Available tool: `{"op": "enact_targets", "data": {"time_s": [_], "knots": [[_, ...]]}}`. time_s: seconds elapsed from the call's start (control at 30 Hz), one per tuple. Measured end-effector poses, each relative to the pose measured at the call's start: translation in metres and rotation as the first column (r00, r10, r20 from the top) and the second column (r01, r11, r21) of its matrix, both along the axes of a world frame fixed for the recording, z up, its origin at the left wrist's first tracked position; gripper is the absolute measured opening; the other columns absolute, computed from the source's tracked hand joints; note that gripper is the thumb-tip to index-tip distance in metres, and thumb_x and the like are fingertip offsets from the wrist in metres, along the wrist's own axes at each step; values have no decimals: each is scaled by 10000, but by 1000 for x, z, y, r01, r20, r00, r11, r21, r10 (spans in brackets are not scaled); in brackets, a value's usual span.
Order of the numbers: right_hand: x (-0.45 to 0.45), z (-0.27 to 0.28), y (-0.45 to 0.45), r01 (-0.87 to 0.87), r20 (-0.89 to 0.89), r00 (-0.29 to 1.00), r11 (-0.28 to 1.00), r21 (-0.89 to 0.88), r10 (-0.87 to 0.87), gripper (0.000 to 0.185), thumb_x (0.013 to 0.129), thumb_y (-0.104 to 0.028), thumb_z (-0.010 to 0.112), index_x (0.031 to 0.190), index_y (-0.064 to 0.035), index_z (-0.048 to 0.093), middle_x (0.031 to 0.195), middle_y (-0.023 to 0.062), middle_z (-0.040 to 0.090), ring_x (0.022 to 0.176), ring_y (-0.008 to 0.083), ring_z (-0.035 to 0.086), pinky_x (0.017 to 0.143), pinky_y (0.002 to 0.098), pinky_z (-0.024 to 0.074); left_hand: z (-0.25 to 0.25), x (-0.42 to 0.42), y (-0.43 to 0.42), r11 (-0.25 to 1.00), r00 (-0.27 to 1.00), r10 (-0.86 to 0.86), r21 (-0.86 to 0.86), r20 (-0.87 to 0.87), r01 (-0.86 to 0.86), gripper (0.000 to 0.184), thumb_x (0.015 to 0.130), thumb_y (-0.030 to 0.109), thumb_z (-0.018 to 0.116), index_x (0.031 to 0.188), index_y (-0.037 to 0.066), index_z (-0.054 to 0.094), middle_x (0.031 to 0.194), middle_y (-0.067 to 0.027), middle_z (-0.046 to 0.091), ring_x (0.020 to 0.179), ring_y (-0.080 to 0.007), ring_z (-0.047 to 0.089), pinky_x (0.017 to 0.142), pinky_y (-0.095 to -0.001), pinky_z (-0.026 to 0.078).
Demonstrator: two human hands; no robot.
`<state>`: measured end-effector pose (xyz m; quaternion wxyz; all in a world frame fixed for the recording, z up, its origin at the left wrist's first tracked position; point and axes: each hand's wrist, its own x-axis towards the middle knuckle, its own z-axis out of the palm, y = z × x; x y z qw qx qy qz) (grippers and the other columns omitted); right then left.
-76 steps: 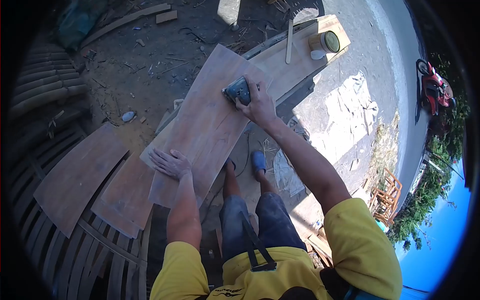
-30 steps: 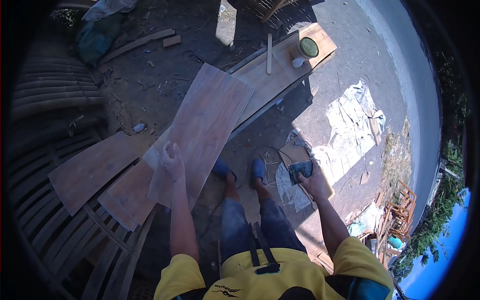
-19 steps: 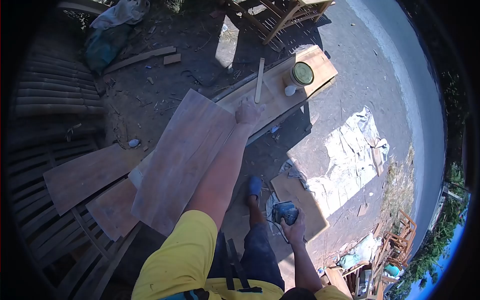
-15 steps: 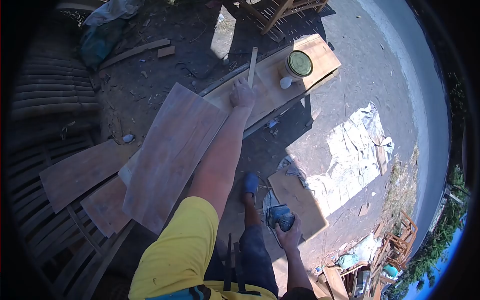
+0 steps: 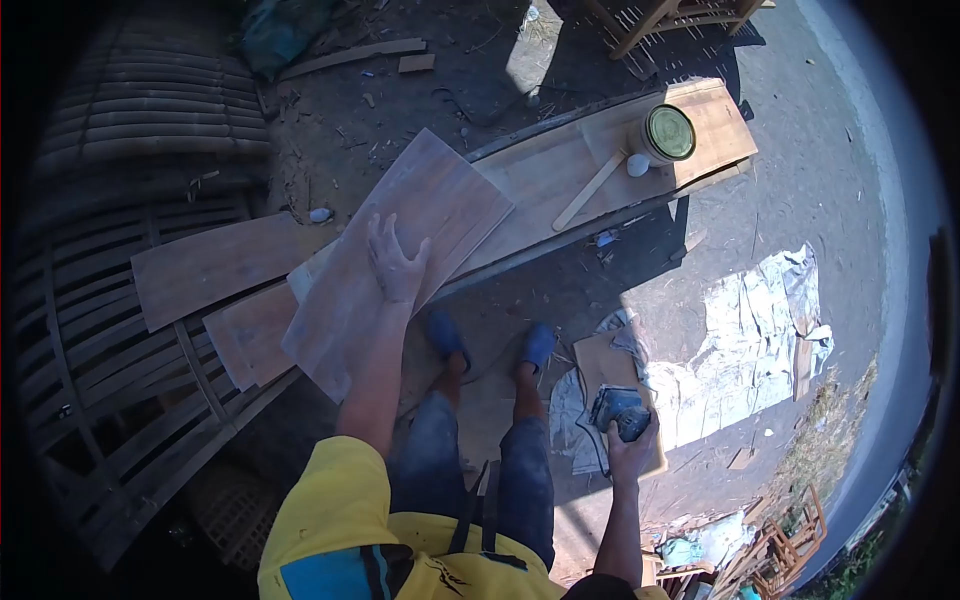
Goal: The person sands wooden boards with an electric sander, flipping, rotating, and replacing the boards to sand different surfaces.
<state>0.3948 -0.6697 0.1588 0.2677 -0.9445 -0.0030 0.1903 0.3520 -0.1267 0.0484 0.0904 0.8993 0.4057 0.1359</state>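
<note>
My left hand (image 5: 397, 262) is over the face of a wooden board (image 5: 430, 190), fingers spread and thumb apart, apparently resting on it. This board lies slanted across the near end of a long plank bench (image 5: 540, 155). My right hand (image 5: 631, 452) is wrapped round a blue-black power sander (image 5: 621, 413), held low at my right side above a pale board (image 5: 600, 352). On the bench lies a flat wooden stick (image 5: 590, 189), close to a lidded can (image 5: 668, 135) and a small white object (image 5: 638, 165).
More boards (image 5: 215, 262) lie to the left on a slatted bamboo platform (image 5: 85, 350). A white sheet (image 5: 745, 330) spreads over the ground on the right. Scrap wood and broken chair frames (image 5: 790, 545) are piled at lower right. A wooden chair (image 5: 650, 25) stands at the top.
My left hand has let go of the wooden stick, which now lies beside the can, and has moved back onto the board. My right hand still holds the sander. The view has shifted.
</note>
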Motion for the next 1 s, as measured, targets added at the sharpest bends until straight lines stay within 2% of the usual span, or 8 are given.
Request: {"op": "enact_targets", "data": {"time_s": [0.17, 0.3, 0.37, 0.47, 0.57, 0.8, 0.87, 1.0], "knots": [[24, 4, 14, -50, 9, 999, 999, 5, 50, 834, 792, -118, 874, 1519, -11, 480, 1413, 261, 598, 1291, 437, 605, 1117, 487, 476, 26, -184, 116, 864, 758, 319, -153, -568, -479, 1167, 700, 608, 923, 1597, 62, 414, 1624, -229, 442, 1539, -420, 382, 1262, -542, 344], [28, 16, 39, -125, -2, 992, 992, -11, 125, 843, 778, -136, 881, 1510, -4, 485, 1417, 264, 590, 1320, 447, 594, 1125, 501, 479, 59, -270, 149, 672, 589, 260, -295, -766, -680, 1178, 678, 626, 929, 1592, 84, 422, 1596, -198, 492, 1483, -377, 486, 1230, -533, 400], [26, 23, 56, -150, -24, 988, 989, 16, 150, 831, 777, -134, 877, 1502, 3, 494, 1406, 263, 597, 1310, 442, 602, 1126, 492, 479, 35, -318, 166, 776, 673, 180, -317, -717, -546, 1048, 645, 586, 968, 1468, 97, 540, 1453, -169, 633, 1330, -344, 632, 1135, -495, 496], [19, 28, 82, -222, -17, 975, 975, 14, 222, 832, 777, -139, 875, 1501, 6, 493, 1407, 260, 596, 1307, 437, 602, 1125, 486, 480, 25, -339, 195, 673, 734, 141, -479, -665, -563, 809, 617, 501, 1014, 1199, 83, 640, 1221, -150, 737, 1127, -312, 715, 965, -451, 562], [11, 48, 118, -288, 1, 958, 958, -14, 288, 824, 782, -140, 870, 1499, 10, 493, 1407, 252, 599, 1304, 433, 602, 1120, 482, 484, 55, -333, 199, 729, 841, 146, -517, -522, -448, 662, 597, 420, 1036, 960, 81, 598, 994, -101, 740, 908, -294, 717, 795, -447, 554], [-8, 159, 246, -358, 217, 912, 934, 12, 347, 818, 792, -140, 867, 1513, -36, 494, 1342, 232, 606, 1239, 407, 632, 1058, 483, 522, 194, -312, 169, 918, 985, 41, -382, -170, -104, 496, 688, 289, 965, 929, 96, 576, 883, -76, 642, 836, -336, 653, 738, -481, 515], [-15, 195, 291, -434, 319, 862, 899, 60, 394, 806, 800, -143, 868, 1509, -62, 494, 1280, 224, 609, 1188, 407, 648, 1017, 480, 540, 208, -312, 162, 978, 987, -131, -173, -90, 114, 382, 737, 194, 900, 941, 95, 592, 938, -74, 635, 901, -340, 635, 777, -461, 524], [-42, 238, 374, -568, 435, 763, 817, 98, 478, 804, 800, -160, 877, 1501, -98, 490, 1244, 212, 603, 1124, 414, 668, 922, 485, 578, 187, -319, 170, 956, 962, -257, -173, -95, 238, 227, 826, 118, 793, 1049, 157, 774, 1031, -56, 649, 992, -300, 631, 876, -466, 539]]}}
